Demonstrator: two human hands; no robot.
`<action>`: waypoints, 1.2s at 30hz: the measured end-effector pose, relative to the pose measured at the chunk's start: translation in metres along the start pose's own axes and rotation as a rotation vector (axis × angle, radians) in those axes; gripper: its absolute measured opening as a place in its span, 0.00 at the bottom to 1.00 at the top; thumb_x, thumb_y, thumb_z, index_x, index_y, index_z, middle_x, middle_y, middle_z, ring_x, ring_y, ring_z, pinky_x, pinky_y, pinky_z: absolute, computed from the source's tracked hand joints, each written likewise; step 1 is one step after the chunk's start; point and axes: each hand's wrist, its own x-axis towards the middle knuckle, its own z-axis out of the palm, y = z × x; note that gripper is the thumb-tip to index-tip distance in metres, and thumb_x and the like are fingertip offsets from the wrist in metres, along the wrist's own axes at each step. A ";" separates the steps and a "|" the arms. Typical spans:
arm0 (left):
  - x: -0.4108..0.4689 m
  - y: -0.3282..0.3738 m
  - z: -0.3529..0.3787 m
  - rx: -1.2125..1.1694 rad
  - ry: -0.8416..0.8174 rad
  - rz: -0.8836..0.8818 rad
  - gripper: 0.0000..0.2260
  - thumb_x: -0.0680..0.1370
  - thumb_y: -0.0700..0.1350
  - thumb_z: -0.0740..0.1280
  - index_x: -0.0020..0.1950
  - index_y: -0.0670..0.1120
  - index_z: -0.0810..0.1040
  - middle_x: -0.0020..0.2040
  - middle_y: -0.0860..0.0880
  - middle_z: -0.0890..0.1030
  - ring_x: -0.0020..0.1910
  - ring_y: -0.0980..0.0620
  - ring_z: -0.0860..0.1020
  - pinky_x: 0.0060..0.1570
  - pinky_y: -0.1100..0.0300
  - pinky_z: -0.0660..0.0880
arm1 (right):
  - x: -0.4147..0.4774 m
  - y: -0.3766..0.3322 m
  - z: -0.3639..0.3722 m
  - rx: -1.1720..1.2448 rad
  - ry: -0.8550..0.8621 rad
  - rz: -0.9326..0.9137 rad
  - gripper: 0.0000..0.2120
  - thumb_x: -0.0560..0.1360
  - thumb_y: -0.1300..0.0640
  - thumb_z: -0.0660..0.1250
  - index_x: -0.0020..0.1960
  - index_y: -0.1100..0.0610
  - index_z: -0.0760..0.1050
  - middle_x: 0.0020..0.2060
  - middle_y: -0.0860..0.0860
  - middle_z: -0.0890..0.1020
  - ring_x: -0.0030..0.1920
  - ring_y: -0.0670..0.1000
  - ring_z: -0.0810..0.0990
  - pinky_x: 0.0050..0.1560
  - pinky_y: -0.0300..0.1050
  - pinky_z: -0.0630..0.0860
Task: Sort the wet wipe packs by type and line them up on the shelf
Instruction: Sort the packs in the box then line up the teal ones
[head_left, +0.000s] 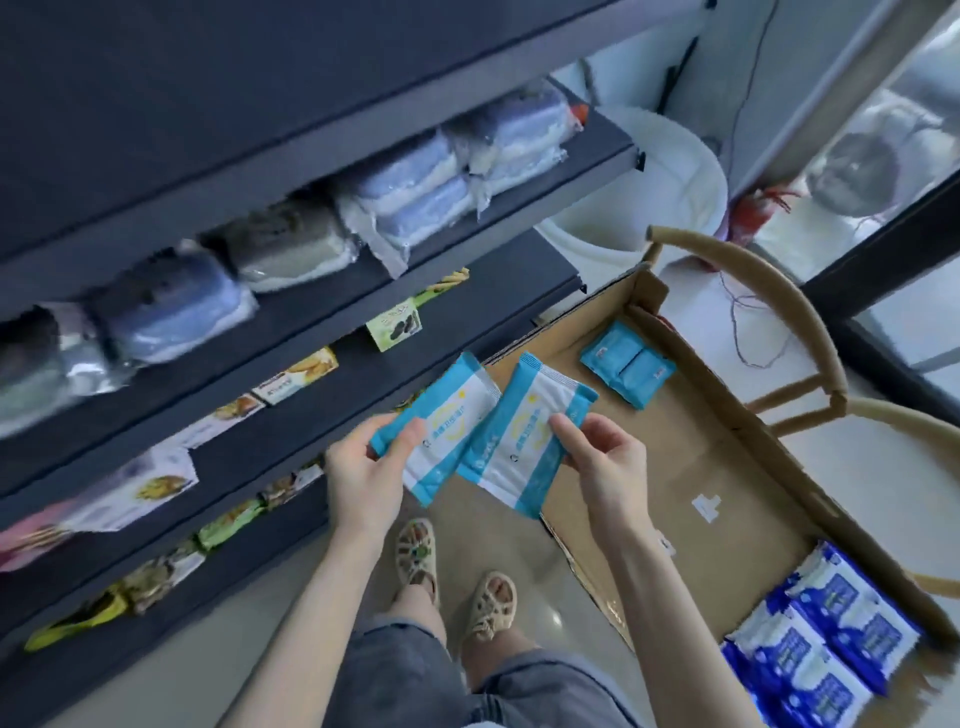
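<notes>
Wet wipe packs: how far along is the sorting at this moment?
Done: the cardboard box is mostly bare, but no wipe packs show on the shelf in view. In hand: the left hand grips one light blue pack, the right hand a second light blue pack. Left: teal packs at the box's far end and dark blue packs in its near corner.

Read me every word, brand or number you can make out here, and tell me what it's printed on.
Nothing can be read for certain.
Pack in the left hand: print too blurred.
Pack in the right hand: same print, too blurred.
Dark blue packs in the cardboard box: print too blurred.
Snack boxes on the shelf: lettering too small.
</notes>
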 end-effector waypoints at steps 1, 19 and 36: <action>-0.002 0.011 -0.015 0.002 0.035 0.041 0.05 0.74 0.44 0.72 0.40 0.52 0.80 0.34 0.59 0.82 0.36 0.61 0.79 0.36 0.61 0.75 | -0.004 -0.009 0.012 -0.006 -0.050 -0.027 0.03 0.74 0.60 0.69 0.43 0.58 0.81 0.39 0.50 0.85 0.41 0.49 0.82 0.46 0.45 0.78; 0.008 0.109 -0.334 0.109 0.404 0.447 0.02 0.74 0.40 0.71 0.42 0.46 0.80 0.39 0.55 0.81 0.35 0.62 0.76 0.32 0.71 0.69 | -0.130 -0.093 0.287 -0.017 -0.557 -0.406 0.12 0.74 0.63 0.69 0.55 0.58 0.72 0.50 0.53 0.81 0.49 0.48 0.83 0.40 0.41 0.81; 0.148 0.164 -0.514 0.547 0.350 0.358 0.05 0.71 0.40 0.74 0.41 0.45 0.79 0.47 0.49 0.82 0.49 0.54 0.78 0.48 0.60 0.72 | -0.141 -0.118 0.505 -0.184 -0.539 -0.537 0.08 0.71 0.62 0.72 0.42 0.57 0.72 0.42 0.58 0.82 0.42 0.56 0.81 0.50 0.58 0.79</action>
